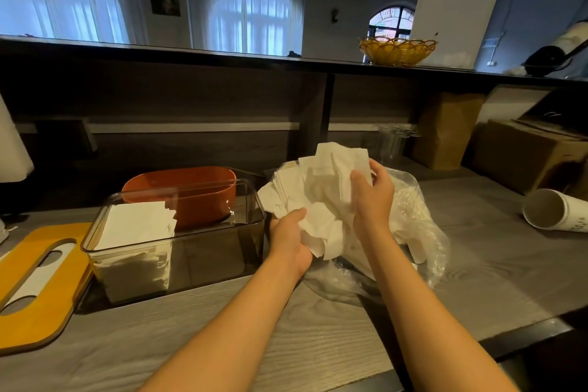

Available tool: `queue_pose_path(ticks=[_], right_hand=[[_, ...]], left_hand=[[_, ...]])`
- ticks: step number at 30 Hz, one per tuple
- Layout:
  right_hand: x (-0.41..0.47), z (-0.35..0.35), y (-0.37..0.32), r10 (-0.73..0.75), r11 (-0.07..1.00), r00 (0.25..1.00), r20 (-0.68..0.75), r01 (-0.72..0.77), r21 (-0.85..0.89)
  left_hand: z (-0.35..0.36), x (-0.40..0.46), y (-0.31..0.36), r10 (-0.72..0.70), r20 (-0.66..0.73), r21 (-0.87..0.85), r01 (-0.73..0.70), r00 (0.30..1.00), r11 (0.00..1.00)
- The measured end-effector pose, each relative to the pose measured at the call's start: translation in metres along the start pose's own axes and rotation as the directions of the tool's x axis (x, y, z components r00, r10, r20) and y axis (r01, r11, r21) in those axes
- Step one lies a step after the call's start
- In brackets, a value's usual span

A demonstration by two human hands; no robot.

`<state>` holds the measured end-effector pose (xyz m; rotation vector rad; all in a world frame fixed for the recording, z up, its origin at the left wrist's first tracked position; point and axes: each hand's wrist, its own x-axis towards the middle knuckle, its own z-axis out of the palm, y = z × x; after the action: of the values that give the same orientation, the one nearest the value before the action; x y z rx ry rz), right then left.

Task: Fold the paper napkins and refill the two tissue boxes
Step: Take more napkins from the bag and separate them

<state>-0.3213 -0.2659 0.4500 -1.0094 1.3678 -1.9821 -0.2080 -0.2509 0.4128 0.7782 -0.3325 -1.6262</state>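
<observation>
A loose bundle of white paper napkins [321,191] is held above a crumpled clear plastic bag [416,219] on the grey wooden counter. My left hand [291,234] grips the bundle from below, and my right hand [372,192] grips its upper right side. To the left stands a clear smoky tissue box [203,251] with a stack of folded napkins [136,226] in its left half. Behind it sits an orange tissue box [197,188]. A yellow lid with a slot [38,283] lies flat at the far left.
A white paper cup [553,210] lies on its side at the right. Cardboard boxes [521,156] and a brown paper bag [445,130] stand at the back right. A raised dark shelf carries a yellow wicker basket [397,51]. The counter's front edge [521,337] runs near the lower right.
</observation>
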Motion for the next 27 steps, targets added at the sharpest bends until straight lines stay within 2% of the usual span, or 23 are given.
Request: queue_pose_path(ticks=[6, 10, 13, 16, 18, 20, 24, 27], right_hand=[[-0.001, -0.013, -0.025, 0.031, 0.952, 0.999, 0.043, -0.042, 0.305], [-0.003, -0.019, -0.037, 0.089, 0.911, 0.964, 0.252, -0.181, 0.370], [-0.010, -0.013, -0.035, 0.147, 0.957, 0.921, 0.360, -0.225, 0.184], [-0.017, 0.000, -0.019, 0.076, 0.986, 0.955, 0.287, -0.029, -0.162], [-0.020, 0.006, -0.007, -0.006, 0.963, 0.972, 0.233, 0.068, -0.260], [-0.020, 0.008, 0.001, -0.077, 0.940, 0.971, 0.225, 0.146, -0.310], [-0.017, 0.008, 0.006, -0.208, 0.874, 0.947, 0.243, 0.292, -0.390], [-0.009, 0.003, 0.010, -0.228, 0.848, 0.958, 0.174, 0.283, -0.448]], left_hand=[[-0.001, 0.005, 0.000, -0.012, -0.019, -0.015, 0.012, 1.000, 1.000], [0.000, 0.001, 0.002, -0.062, -0.041, 0.036, 0.063, 0.997, 0.997], [-0.002, -0.004, 0.006, -0.097, 0.076, 0.079, 0.091, 0.992, 0.993], [-0.003, -0.005, 0.006, -0.042, 0.179, -0.061, 0.054, 0.983, 0.997], [-0.003, -0.008, 0.008, -0.039, 0.206, -0.098, 0.060, 0.978, 0.993], [-0.003, -0.010, 0.007, -0.072, 0.223, -0.042, 0.084, 0.972, 0.996], [-0.004, -0.001, -0.001, -0.047, 0.115, 0.044, 0.043, 0.992, 0.998], [-0.003, 0.002, -0.001, -0.017, 0.043, 0.066, 0.014, 0.999, 0.998]])
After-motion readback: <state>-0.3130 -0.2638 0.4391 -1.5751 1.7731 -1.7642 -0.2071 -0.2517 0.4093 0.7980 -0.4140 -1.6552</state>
